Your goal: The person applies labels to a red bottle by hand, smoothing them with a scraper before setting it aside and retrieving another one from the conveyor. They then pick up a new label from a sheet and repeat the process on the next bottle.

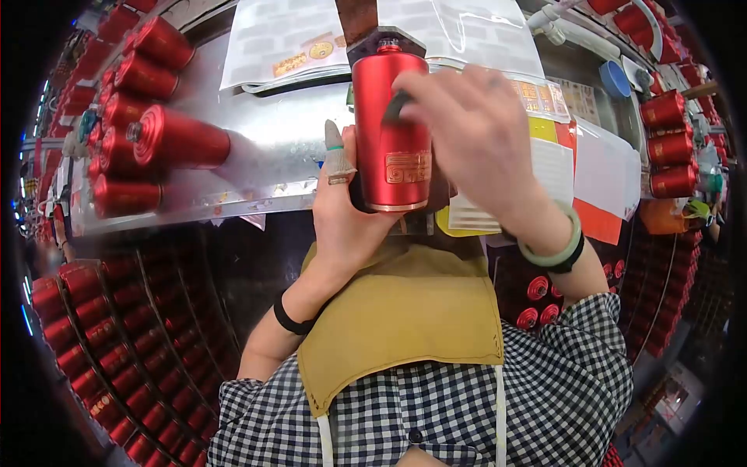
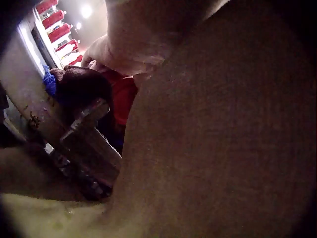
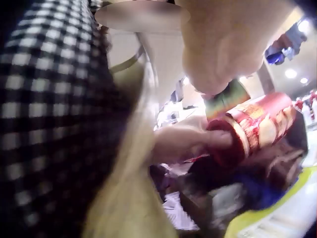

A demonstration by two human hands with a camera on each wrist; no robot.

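Note:
A shiny red bottle [image 1: 389, 117] with a gold emblem lies with its capped neck pointing away from the body. My left hand [image 1: 342, 210] grips its lower left side, a pale cot and wrapping on one finger. My right hand [image 1: 478, 132], slightly blurred, pinches a small dark piece [image 1: 396, 107] against the bottle's upper surface. In the right wrist view, my left hand [image 3: 183, 141] touches the base of the bottle [image 3: 270, 111], and my right hand [image 3: 223, 44] is above it. The left wrist view shows only a dark red part [image 2: 124, 99] beyond the hand.
Several red bottles [image 1: 183, 140] lie at the left of the metal table [image 1: 272, 140]. White sheets [image 1: 284, 39] cover its far side. Papers and a red sheet [image 1: 599, 222] are at the right, near a blue cup [image 1: 614, 79]. Racks of red bottles [image 1: 124, 350] stand lower left.

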